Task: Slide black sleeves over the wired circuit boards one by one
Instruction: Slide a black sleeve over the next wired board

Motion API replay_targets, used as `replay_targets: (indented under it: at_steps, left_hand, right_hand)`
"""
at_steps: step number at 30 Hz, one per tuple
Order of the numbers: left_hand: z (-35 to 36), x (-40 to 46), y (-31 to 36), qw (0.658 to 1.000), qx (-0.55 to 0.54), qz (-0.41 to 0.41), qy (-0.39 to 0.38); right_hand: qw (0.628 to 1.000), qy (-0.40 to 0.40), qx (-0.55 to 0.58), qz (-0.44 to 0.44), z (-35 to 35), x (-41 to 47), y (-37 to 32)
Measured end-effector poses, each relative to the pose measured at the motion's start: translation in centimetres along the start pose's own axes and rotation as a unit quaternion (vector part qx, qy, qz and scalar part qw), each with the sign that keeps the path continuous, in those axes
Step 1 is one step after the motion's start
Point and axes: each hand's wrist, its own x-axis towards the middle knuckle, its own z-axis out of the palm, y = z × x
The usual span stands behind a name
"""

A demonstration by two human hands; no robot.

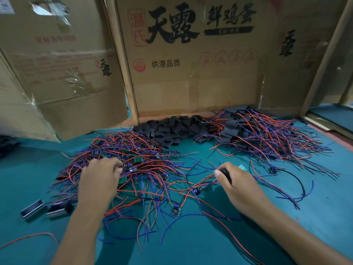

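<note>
A black sleeve (226, 174) sits clamped between the thumb and fingers of the right hand (236, 183), a green board end (242, 166) showing just past the knuckles, low over the teal table (315, 217). The left hand (99, 176) rests on the tangle of unsleeved wired circuit boards (122, 161), fingertips pinched together on one of them. The loose sleeve pile (172, 129) lies against the cardboard wall (191, 83), with the sleeved boards heap (254, 131) to its right and two metal blocks (45, 208) near the left forearm.
</note>
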Motion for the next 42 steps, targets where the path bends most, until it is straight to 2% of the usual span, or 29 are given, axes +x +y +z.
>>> replay_targets:
  at_steps: [4, 7, 13, 19, 27, 36, 39, 42]
  left_hand:
    - [0.5, -0.1, -0.4, 0.994, -0.002, -0.011, -0.108]
    - [0.7, -0.3, -0.3, 0.989, 0.056, 0.005, -0.134]
    - [1.0, -0.2, 0.3, 0.996, 0.061, 0.024, -0.066]
    - [1.0, -0.3, 0.5, 0.994, 0.056, 0.047, -0.080]
    - [0.6, -0.4, 1.5, 0.992, -0.070, 0.100, 0.023]
    - [0.9, -1.2, 3.4, 0.990, -0.060, 0.122, 0.033]
    - [0.5, -1.3, 3.8, 0.988, -0.070, 0.126, 0.057]
    - [0.1, -1.6, 4.5, 0.985, -0.116, 0.097, 0.080]
  right_hand:
    - [1.000, -0.003, -0.003, -0.004, 0.1, 0.0, 0.2]
    - [1.000, -0.010, -0.008, -0.010, 0.3, 0.0, 0.2]
    - [1.000, -0.019, -0.010, -0.017, 0.3, -0.2, 0.2]
    - [1.000, -0.024, -0.007, -0.015, 0.3, -0.2, 0.0]
    - [0.999, -0.024, 0.022, -0.013, -0.1, -0.4, -0.3]
    - [0.999, -0.036, 0.015, -0.014, 0.2, -0.9, -0.8]
    - [0.998, -0.023, 0.054, -0.010, 0.1, -0.9, -1.0]
    - [0.993, -0.007, 0.120, -0.006, 0.0, -1.1, -1.1]
